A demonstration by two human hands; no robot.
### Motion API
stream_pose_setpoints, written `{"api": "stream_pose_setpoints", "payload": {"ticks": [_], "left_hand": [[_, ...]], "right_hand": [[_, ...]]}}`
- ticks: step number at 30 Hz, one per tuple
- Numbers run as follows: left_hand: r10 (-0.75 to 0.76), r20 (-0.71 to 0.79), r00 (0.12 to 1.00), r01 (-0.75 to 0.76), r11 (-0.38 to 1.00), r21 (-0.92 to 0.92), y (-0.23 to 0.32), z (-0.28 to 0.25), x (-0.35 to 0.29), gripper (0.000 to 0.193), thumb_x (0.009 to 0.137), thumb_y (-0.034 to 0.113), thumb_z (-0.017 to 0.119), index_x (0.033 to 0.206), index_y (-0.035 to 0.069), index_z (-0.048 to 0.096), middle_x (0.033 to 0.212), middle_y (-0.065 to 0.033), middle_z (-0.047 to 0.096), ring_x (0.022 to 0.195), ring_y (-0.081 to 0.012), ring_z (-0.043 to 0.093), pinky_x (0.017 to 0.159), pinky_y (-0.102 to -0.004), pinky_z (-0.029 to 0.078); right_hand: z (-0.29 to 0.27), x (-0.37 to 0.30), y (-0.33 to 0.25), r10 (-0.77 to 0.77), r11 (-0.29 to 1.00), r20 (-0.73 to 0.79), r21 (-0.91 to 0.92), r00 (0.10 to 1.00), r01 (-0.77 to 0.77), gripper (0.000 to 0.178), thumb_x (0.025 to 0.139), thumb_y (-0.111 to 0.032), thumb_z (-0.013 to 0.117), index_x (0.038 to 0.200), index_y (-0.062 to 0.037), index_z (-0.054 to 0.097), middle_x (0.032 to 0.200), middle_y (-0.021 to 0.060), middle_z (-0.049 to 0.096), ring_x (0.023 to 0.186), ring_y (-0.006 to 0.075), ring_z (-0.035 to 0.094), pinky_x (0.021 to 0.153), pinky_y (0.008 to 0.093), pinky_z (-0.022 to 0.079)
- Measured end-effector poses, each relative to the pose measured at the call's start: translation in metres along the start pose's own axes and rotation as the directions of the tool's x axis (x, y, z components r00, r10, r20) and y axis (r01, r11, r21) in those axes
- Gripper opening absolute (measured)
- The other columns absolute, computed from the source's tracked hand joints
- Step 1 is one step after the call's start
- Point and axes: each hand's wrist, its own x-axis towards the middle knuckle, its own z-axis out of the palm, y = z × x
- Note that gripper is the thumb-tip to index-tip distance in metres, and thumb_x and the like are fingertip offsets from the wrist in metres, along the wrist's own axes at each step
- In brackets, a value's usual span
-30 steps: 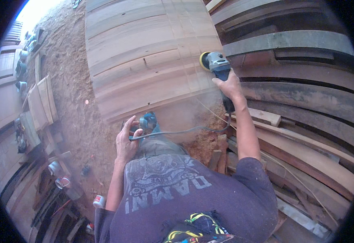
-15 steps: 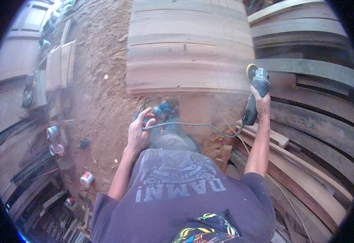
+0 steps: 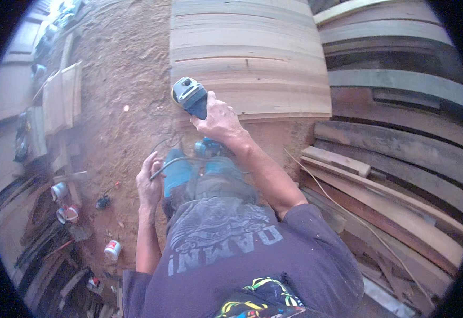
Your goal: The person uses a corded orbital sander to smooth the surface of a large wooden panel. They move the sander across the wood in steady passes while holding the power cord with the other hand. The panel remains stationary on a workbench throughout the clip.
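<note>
Right hand [image 3: 220,122] clamped on blue grinder [image 3: 190,96] body; tool head beyond fingertips, at near left corner of pale wooden panel [image 3: 250,58]. Left hand [image 3: 149,183] fingers curled round black cord [image 3: 160,168], beside thigh.

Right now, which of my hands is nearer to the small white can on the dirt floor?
Left. Your left hand holds the cable just up and right of the white can; your right hand grips the grinder farther away, at the wooden panel.
</note>
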Motion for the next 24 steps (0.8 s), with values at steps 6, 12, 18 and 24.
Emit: {"api": "stream_pose_setpoints", "payload": {"ticks": [6,12,18,24], "left_hand": [[-0.026,0.062,0.998,0.026,1.0,-0.005,-0.006,0.008,0.002,0.055,0.117,0.046,0.061,0.146,0.0,0.067,0.118,-0.0135,0.079,0.094,-0.0187,0.077,0.076,-0.0346,0.065],[0.005,0.172,0.985,-0.006,1.0,0.002,0.011,0.044,0.014,0.052,0.115,0.044,0.064,0.146,0.001,0.068,0.118,-0.0147,0.08,0.093,-0.0195,0.079,0.076,-0.0354,0.064],[0.013,0.221,0.975,-0.026,0.998,0.058,0.019,0.083,0.011,0.046,0.115,0.041,0.064,0.146,0.006,0.067,0.12,-0.0119,0.082,0.094,-0.0227,0.08,0.084,-0.0404,0.063],[0.061,0.251,0.966,-0.088,0.991,0.097,0.032,0.088,0.01,0.047,0.114,0.04,0.065,0.148,0.008,0.066,0.121,-0.0128,0.082,0.094,-0.0248,0.08,0.084,-0.0411,0.063]], "right_hand": [[-0.035,-0.022,0.046,0.137,0.989,-0.074,-0.048,0.988,-0.141,0.069,0.091,-0.036,0.083,0.14,0.0019,0.053,0.116,0.0332,0.077,0.117,0.0519,0.074,0.103,0.056,0.058],[-0.073,-0.042,0.1,0.239,0.97,-0.176,-0.012,0.955,-0.244,0.071,0.086,-0.039,0.086,0.139,0.0,0.058,0.121,0.0329,0.077,0.118,0.0509,0.074,0.104,0.0543,0.059],[-0.108,-0.06,0.161,0.249,0.966,-0.28,0.002,0.927,-0.258,0.074,0.084,-0.038,0.088,0.14,0.0006,0.058,0.124,0.0352,0.075,0.121,0.0538,0.072,0.107,0.056,0.058],[-0.127,-0.073,0.192,0.325,0.942,-0.333,0.025,0.885,-0.336,0.076,0.083,-0.039,0.086,0.142,0.002,0.061,0.127,0.0341,0.075,0.124,0.0503,0.072,0.109,0.0542,0.057]]}}
